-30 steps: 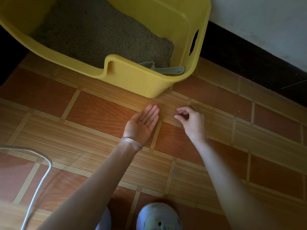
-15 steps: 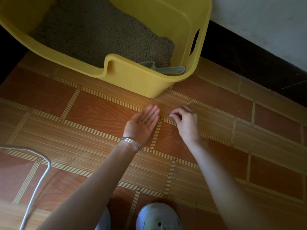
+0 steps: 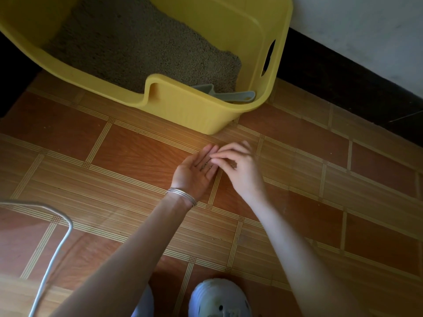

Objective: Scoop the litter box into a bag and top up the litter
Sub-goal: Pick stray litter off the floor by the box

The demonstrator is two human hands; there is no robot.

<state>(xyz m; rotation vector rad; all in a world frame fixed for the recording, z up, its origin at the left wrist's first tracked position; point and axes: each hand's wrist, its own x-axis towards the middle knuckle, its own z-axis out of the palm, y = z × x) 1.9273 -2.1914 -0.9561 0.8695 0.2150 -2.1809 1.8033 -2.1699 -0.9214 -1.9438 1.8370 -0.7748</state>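
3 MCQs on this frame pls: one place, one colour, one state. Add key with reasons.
1. Where does the scoop lie?
A) on the floor
B) inside the litter box, in its near right corner
C) in a bag

2. What colour is the litter box?
A) yellow
B) blue
C) white

3. How is the left hand?
A) clenched in a fist
B) palm up, fingers straight
C) gripping the box rim

Key:
1 B: the grey scoop sits behind the box's near wall, at the edge of the litter.
2 A: walls and rim are all yellow.
3 B: the palm faces up with litter grains on it.
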